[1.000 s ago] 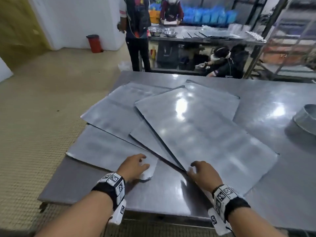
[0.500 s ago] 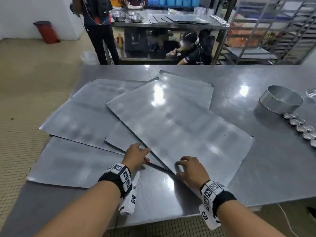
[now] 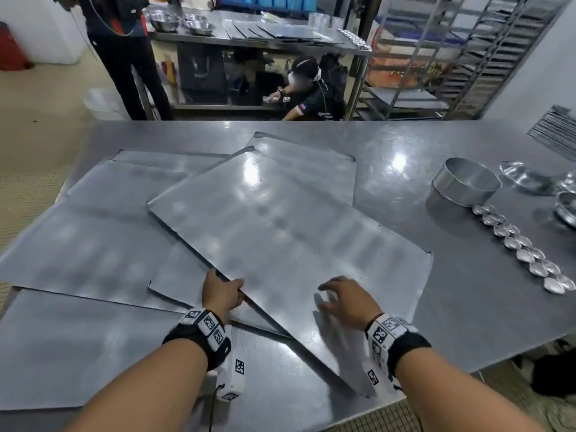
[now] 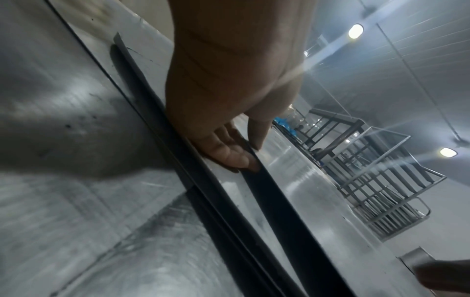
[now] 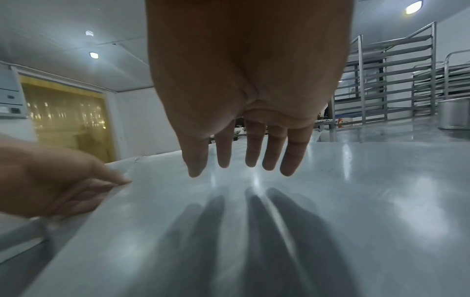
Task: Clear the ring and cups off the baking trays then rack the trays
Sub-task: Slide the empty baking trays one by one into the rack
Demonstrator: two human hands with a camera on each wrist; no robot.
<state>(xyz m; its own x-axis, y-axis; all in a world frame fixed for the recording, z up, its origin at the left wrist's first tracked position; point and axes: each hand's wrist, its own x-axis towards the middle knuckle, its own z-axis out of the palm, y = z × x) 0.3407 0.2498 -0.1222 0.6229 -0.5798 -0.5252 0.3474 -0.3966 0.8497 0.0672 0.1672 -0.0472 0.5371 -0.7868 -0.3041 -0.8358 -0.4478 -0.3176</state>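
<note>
Several flat steel baking trays lie fanned and overlapping on the steel table (image 3: 486,307). The top tray (image 3: 286,244) lies askew over the others. My left hand (image 3: 229,288) pinches its left edge, thumb on top (image 4: 259,130) and fingers (image 4: 229,154) tucked under the rim; the right wrist view shows the same grip of the left hand (image 5: 76,186). My right hand (image 3: 336,291) hovers just above the top tray (image 5: 279,221) near its front, fingers (image 5: 251,148) straight and spread, holding nothing. The metal ring (image 3: 466,182) and a row of small cups (image 3: 523,251) stand on the table to the right, off the trays.
Steel bowls (image 3: 523,177) sit at the far right edge. A tall tray rack (image 3: 486,51) stands behind the table on the right. One person stands (image 3: 124,57) and another crouches (image 3: 308,95) by a far table (image 3: 249,35). The table's front edge runs just under my wrists.
My left hand has moved right from the lower tray's corner to the top tray's left edge and taken hold. My right hand has left the near corner and now hovers over the tray.
</note>
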